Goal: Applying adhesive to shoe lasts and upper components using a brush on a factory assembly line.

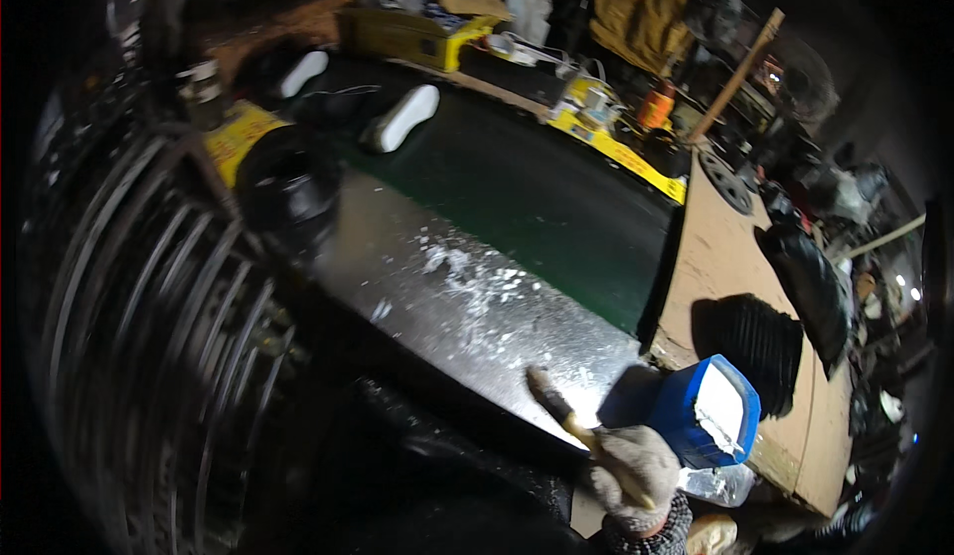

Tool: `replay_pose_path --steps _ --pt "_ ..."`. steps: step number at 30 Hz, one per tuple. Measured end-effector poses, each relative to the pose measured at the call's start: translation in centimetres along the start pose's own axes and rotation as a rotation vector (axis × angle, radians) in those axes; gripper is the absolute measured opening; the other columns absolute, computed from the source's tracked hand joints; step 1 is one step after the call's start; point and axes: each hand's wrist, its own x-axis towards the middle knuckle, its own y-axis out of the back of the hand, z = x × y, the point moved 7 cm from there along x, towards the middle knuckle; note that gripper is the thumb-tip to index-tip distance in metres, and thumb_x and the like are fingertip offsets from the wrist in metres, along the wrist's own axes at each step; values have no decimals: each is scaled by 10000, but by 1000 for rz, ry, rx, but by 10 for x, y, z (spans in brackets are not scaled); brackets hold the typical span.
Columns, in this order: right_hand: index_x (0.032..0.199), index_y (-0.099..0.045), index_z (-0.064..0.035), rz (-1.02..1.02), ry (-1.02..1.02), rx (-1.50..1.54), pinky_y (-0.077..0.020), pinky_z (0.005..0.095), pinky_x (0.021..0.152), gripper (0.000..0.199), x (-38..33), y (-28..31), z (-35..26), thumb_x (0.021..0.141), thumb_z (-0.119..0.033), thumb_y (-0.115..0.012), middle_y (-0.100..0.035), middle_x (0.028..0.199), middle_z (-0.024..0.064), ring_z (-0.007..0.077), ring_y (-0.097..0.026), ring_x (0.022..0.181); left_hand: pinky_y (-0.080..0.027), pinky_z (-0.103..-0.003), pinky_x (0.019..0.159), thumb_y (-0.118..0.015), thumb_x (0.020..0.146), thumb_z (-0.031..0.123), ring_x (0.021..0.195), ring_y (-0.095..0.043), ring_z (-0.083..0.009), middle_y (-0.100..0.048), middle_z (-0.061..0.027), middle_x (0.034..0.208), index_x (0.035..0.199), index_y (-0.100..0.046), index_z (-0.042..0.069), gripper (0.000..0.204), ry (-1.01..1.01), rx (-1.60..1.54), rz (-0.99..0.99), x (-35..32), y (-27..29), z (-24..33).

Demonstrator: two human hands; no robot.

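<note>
My right hand (634, 468), in a pale knitted glove with a dark speckled cuff, is closed around a brush (568, 418). The brush's dark end points up and left over a shiny metal plate (383, 247) spattered with white stuff. Close beside the hand stands a cut-open blue plastic container (681, 421), with white material inside its opening. A clear plastic piece (723, 485) lies just below that container. My left hand is not in view.
Two white shoe soles (409, 118) (303, 74) rest toward the far end of a dark green belt (537, 217). A stack of black pieces (750, 351) sits on a brown board (711, 267) at right. Metal bars (189, 326) rise at left; a yellow box (397, 38) stands behind.
</note>
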Motion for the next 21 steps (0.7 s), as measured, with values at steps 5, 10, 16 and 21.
replay_pose_path --steps 5,10,16,21 --pt "1023 -604 23 49 -121 -47 -510 342 704 242 -59 41 -1 841 -133 -639 -651 917 172 263 -636 785 -419 -339 561 -405 990 273 589 -484 -170 -501 -12 696 911 -521 101 222 154 -500 -836 -51 -80 38" --pt "1199 -523 40 232 -284 298 -485 337 870 327 -120 74 37 886 -32 -583 -613 1090 191 264 -612 963 -330 -249 455 -497 947 90 476 -375 -87 -424 14 627 943 -515 49 45 -517 143 -136 -108 -177 110" --pt "1110 -545 38 369 -488 358 -510 349 823 298 -142 84 81 853 -97 -613 -603 1030 168 251 -610 934 -387 -239 516 -556 922 133 583 -448 -84 -519 -20 764 1265 -467 -20 386 -820 509 -91 -159 -274 218" --pt "1204 -523 48 127 -397 312 -489 346 895 329 -129 70 77 885 -2 -586 -598 1135 204 285 -599 1024 -492 -339 827 -614 878 281 945 -634 -240 -643 -142 1117 1212 -543 6 438 -1195 1387 177 -163 -341 334"
